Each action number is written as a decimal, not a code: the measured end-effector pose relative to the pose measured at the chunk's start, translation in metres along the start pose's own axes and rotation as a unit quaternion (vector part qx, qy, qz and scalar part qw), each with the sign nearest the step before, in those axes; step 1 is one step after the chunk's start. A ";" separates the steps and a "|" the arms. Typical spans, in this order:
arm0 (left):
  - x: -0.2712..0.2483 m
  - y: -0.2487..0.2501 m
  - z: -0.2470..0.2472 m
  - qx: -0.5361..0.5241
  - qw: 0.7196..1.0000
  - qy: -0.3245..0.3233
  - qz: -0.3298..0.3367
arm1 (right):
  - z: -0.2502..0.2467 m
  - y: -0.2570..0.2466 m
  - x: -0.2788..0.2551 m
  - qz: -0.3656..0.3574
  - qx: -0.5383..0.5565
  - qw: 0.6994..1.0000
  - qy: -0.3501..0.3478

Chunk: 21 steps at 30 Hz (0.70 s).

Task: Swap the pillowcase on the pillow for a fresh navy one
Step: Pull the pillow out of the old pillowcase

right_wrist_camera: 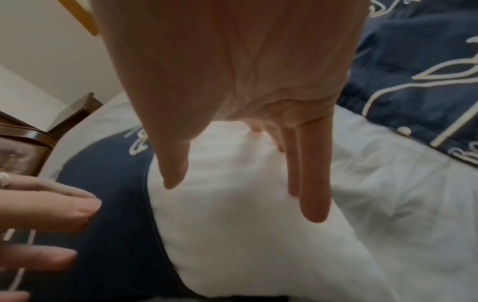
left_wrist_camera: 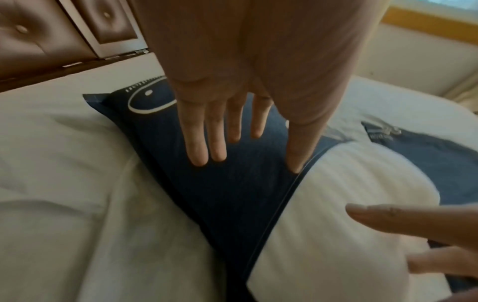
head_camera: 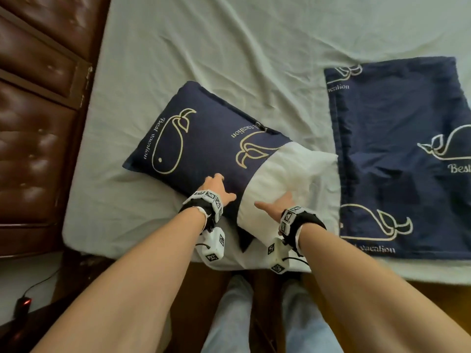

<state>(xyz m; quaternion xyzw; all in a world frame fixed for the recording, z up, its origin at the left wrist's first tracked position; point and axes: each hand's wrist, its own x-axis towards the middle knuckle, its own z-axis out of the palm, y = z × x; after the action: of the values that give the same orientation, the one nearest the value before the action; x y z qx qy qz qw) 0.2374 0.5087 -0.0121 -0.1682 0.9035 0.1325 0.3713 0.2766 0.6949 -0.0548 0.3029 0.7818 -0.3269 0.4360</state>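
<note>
A white pillow (head_camera: 288, 179) lies on the bed, its left two thirds inside a navy whale-print pillowcase (head_camera: 198, 138). The bare right end of the pillow (right_wrist_camera: 232, 224) sticks out of the case's open edge. My left hand (head_camera: 216, 188) lies flat with straight fingers on the navy pillowcase (left_wrist_camera: 232, 194), near that edge. My right hand (head_camera: 277, 203) is spread over the bare white end, fingers straight, holding nothing. A second navy whale-print pillowcase (head_camera: 402, 159) lies flat on the sheet to the right, apart from both hands.
The bed has a pale sheet (head_camera: 229, 47). A brown padded headboard (head_camera: 33, 110) stands along the left. My legs (head_camera: 254, 314) are at the bed's near edge. A dark device with a red light (head_camera: 24, 303) and cable sits on the floor at lower left.
</note>
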 end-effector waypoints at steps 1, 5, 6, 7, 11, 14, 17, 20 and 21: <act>0.008 -0.005 0.009 0.016 1.000 -0.014 0.003 | 0.012 0.003 0.006 0.008 0.004 1.000 0.012; 0.032 -0.012 0.052 0.084 0.996 -0.035 0.019 | 0.047 0.017 0.022 0.019 0.038 0.998 0.054; 0.037 -0.013 0.061 0.088 0.996 -0.016 0.025 | 0.054 0.019 0.027 0.008 0.059 0.996 0.071; 0.043 -0.014 0.068 0.086 0.996 0.010 0.031 | 0.059 0.020 0.031 -0.002 0.080 0.992 0.093; 0.059 -0.023 0.076 0.112 0.989 0.082 0.046 | 0.064 0.025 0.041 -0.043 0.072 0.985 0.149; 0.062 -0.036 0.067 0.130 0.987 0.083 0.035 | 0.055 0.029 0.040 -0.103 0.001 0.982 0.159; 0.054 -0.048 0.044 0.151 0.984 0.091 0.013 | 0.039 0.024 0.023 -0.124 -0.018 0.978 0.169; 0.041 -0.058 0.013 0.145 0.982 0.112 -0.039 | 0.012 0.029 0.003 -0.123 0.001 0.969 0.213; 0.036 -0.057 0.003 0.136 0.982 0.123 -0.054 | -0.001 0.037 0.000 -0.115 -0.002 0.967 0.227</act>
<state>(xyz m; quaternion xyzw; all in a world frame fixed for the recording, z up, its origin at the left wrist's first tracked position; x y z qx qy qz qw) 0.2384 0.4504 -0.0468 -0.1800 0.9414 -0.0334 0.2834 0.3041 0.7177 -0.0636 0.2767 0.8905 -0.2957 0.2073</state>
